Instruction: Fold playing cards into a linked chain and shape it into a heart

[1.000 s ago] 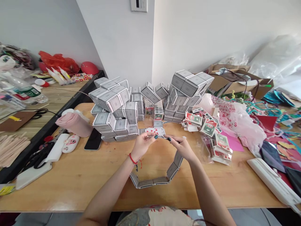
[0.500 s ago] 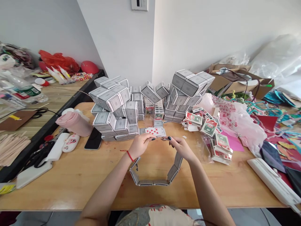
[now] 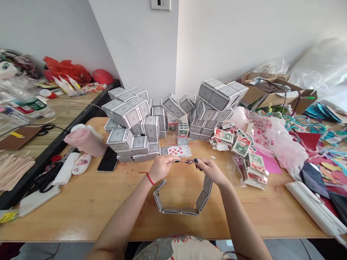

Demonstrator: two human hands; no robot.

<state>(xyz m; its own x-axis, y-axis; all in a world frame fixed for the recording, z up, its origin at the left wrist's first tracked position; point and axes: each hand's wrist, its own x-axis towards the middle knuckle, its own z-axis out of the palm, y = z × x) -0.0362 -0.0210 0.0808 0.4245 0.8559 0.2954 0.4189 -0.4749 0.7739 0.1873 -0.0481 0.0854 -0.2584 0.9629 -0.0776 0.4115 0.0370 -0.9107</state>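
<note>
A chain of folded playing cards (image 3: 187, 211), patterned grey and white, curves in an unclosed ring between my forearms. Its left end stands free below my left wrist, while the right side runs up under my right hand (image 3: 210, 169). Thumb and fingers of that hand are pinched on a thin playing card seen edge-on. My left hand (image 3: 164, 167) pinches the card's left part; the fingers hide much of it, and I cannot tell whether it is one card or two. Just beyond my fingertips lie loose playing cards (image 3: 179, 151), a heart card face up.
Stacked blocks of folded cards stand at back left (image 3: 126, 112) and back right (image 3: 214, 108). Opened card boxes (image 3: 241, 144) and a plastic bag (image 3: 279, 139) lie right. A phone (image 3: 107, 159), pink cloth roll (image 3: 85, 142) and black scissors (image 3: 46, 180) lie left.
The curved card chain has swung slightly to the right, its free left end shifting away from my left wrist. Both hands keep their pinch in nearly the same place.
</note>
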